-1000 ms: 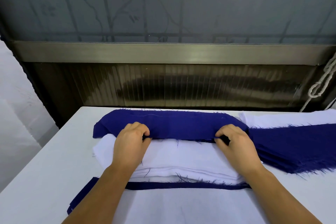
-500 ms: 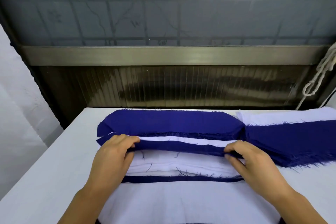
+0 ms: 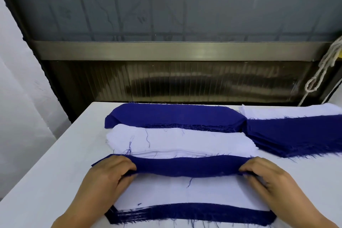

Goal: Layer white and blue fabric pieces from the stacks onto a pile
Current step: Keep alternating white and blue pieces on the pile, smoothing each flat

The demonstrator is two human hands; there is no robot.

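1. A blue piece (image 3: 187,166) hung stretched between both hands, sagging a little in the middle, just above the near pile (image 3: 185,196).
2. The left hand (image 3: 109,177) gripped the piece's left end, fingers (image 3: 122,163) curled over the top of the cloth and the thumb tucked beneath.
3. The right hand (image 3: 266,177) gripped the right end the same way, fingers curled over the edge and closed on the cloth.
4. The pile lay at the near edge of the tabletop (image 3: 61,153), a white piece on top and frayed blue layers (image 3: 185,214) showing along its front edge.
5. A loose blue thread (image 3: 189,183) lay on the pile's white top, under the held piece.
6. Just behind the held piece sat the white stack (image 3: 175,140), with blue threads scattered across it.
7. Behind the white stack, touching its far edge, lay a blue stack (image 3: 172,114) with rounded ends.
8. To the right lay another blue stack (image 3: 296,135), frayed along its near edge, its left end touching the first blue stack.
9. A second white stack (image 3: 288,112) lay behind it at the far right, partly covered by it.
10. Beyond the tabletop stood a dark ribbed panel (image 3: 185,81) under a metal rail (image 3: 175,51), with a knotted rope (image 3: 318,76) hanging at the right.
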